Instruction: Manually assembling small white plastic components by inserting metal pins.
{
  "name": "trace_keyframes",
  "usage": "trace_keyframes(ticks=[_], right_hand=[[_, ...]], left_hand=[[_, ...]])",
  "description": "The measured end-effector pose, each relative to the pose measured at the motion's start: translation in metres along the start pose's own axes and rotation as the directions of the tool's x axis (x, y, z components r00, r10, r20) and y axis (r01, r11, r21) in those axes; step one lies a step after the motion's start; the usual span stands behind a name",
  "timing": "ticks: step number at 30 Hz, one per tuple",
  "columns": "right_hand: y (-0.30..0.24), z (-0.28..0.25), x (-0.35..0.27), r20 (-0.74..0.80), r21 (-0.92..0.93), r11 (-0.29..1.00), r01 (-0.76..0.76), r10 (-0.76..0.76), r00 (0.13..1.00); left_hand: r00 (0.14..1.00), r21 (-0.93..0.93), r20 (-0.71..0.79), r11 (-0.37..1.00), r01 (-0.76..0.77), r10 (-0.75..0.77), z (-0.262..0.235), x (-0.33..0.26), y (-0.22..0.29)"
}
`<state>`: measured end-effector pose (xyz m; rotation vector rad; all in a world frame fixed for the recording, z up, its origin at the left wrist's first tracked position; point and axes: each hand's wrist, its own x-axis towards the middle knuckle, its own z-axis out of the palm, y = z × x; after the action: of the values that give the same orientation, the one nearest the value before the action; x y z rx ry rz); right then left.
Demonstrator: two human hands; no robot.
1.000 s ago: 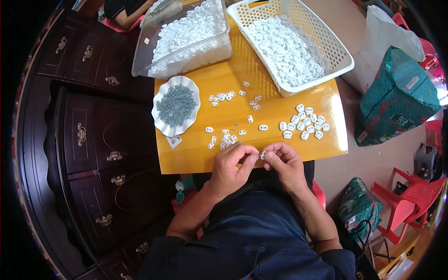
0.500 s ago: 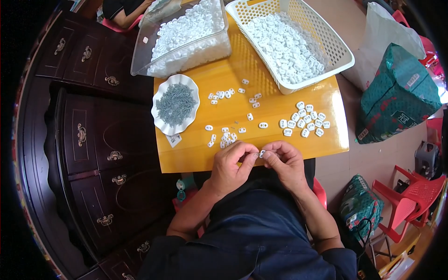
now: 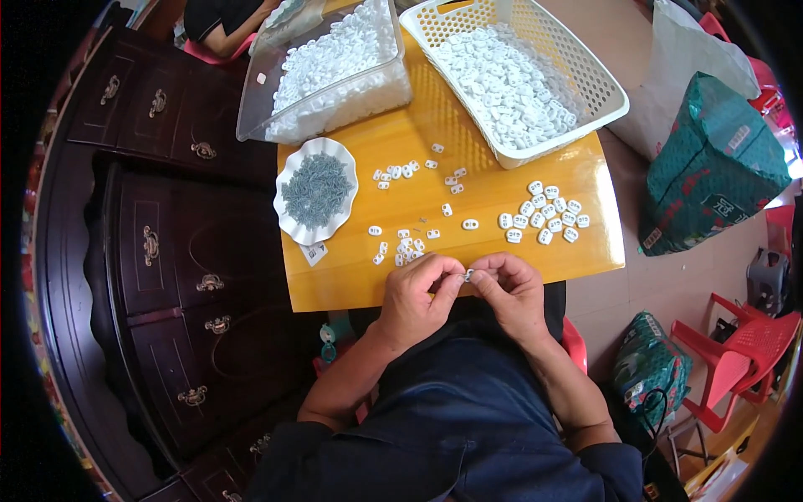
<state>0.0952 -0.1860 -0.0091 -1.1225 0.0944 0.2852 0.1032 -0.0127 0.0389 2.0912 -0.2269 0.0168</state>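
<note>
Head view: hands [image 3: 464,293] pinching white piece [image 3: 469,274]

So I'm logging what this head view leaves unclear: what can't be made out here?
- The small piece pinched between the left hand and right hand: too small, mostly covered by fingers.
- Contents of the white dish: grey bits, too fine to identify.
- The clear tub: its far end is cut by the top edge.
- A person's arm at the top: mostly cut off.
</note>
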Motion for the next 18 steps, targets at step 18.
trace_keyframes(ticks=[18], right_hand=[[-0.007,-0.006,0.006,-0.092,0.033,0.999,0.023,-0.02,0.996]], left_hand=[[0.994,-0.224,0.038,0.969,0.106,-0.1,0.0,0.016,-0.001]])
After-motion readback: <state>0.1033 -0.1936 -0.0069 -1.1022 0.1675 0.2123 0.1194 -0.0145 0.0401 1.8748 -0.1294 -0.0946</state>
